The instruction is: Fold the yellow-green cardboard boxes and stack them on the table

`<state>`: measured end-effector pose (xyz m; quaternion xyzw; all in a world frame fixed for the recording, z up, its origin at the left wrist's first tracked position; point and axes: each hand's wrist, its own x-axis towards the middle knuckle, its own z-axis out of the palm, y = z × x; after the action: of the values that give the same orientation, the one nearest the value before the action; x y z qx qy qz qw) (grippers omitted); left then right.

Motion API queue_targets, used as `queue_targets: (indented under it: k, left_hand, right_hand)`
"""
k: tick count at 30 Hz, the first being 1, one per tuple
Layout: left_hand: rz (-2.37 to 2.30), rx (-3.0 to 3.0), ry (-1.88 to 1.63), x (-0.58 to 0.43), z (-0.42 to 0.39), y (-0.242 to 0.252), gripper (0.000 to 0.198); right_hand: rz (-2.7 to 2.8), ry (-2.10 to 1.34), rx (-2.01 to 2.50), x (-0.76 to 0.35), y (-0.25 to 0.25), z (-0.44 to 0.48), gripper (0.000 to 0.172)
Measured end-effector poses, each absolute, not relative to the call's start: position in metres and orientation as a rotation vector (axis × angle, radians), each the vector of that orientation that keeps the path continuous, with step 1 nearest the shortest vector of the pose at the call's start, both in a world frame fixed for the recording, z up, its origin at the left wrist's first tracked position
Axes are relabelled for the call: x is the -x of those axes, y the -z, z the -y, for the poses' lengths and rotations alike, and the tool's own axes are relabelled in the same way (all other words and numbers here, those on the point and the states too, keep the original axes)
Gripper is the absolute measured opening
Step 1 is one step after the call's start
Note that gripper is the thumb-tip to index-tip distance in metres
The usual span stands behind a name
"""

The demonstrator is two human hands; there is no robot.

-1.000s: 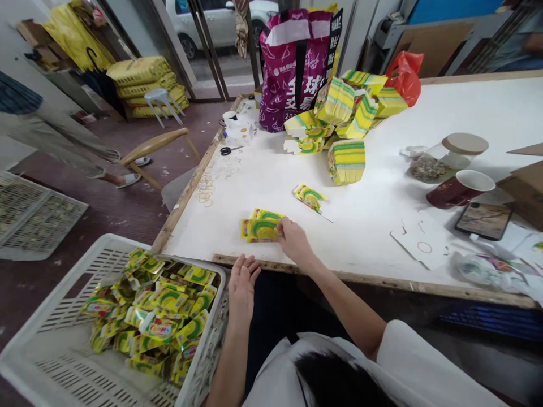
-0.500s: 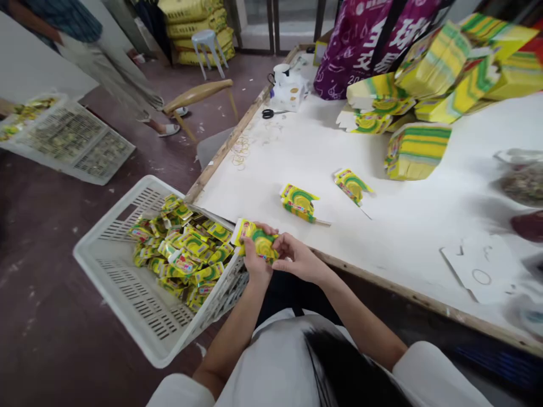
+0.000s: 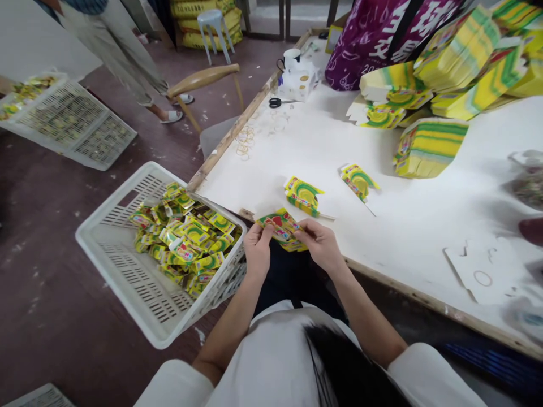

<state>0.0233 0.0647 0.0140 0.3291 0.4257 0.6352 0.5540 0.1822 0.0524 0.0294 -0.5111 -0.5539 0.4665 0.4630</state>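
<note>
A small yellow and green printed carton (image 3: 281, 224) is stretched between my two hands, just off the table's front edge. My left hand (image 3: 258, 244) pinches its left end with thumb and fingers. Its right end is gripped by my right hand (image 3: 319, 242). Whether the carton is flat or folded out I cannot tell. On the table beyond lie two similar cartons, a nearer carton (image 3: 302, 195) and a farther carton (image 3: 357, 180). To my left, a white plastic crate (image 3: 127, 282) holds a heap of small yellow-green cartons (image 3: 190, 240).
Bundles of flat cartons (image 3: 432, 148) are piled on the white table (image 3: 254, 189) at the back right, near a purple bag (image 3: 360, 51). Scissors (image 3: 275, 103), rubber bands (image 3: 245, 140) and a mug (image 3: 292, 56) lie farther left. Beyond are a chair (image 3: 206, 79), a person (image 3: 114, 51) and another crate (image 3: 80, 124).
My right hand has moved to the carton's right end, and the carton has turned so that another printed side shows. My left hand now pinches its left end. The view has shifted slightly.
</note>
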Motion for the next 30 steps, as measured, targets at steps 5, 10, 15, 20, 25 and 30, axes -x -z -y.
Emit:
queue_targets:
  k: [5, 10, 15, 20, 25, 30]
  left_hand:
    - [-0.972, -1.334, -1.416, 0.013, -0.072, -0.046, 0.089]
    - [-1.155, -1.798, -0.654, 0.010, -0.066, -0.055, 0.069]
    - [-1.358, -1.823, -0.759, -0.014, -0.054, -0.038, 0.065]
    - [-1.186, -2.152, -0.886, -0.018, -0.050, -0.028, 0.077]
    - [-1.081, -2.295, -0.847, -0.014, -0.052, -0.024, 0.074]
    - [-1.089, -2.138, -0.779, -0.008, -0.053, -0.021, 0.070]
  right_hand:
    - [1.918, -0.525, 1.329, -0.200, -0.048, -0.050, 0.025]
    - [2.103, -0.332, 1.182, -0.189, -0.053, -0.044, 0.027]
    - [1.286, -0.746, 1.287, -0.174, -0.033, -0.041, 0.085]
    - [0.785, -1.824, 0.890, -0.176, -0.030, -0.043, 0.059]
    - [0.868, -1.965, 0.782, -0.183, -0.031, -0.046, 0.054]
    - [1.184, -1.612, 0.939, -0.175, -0.020, -0.036, 0.074]
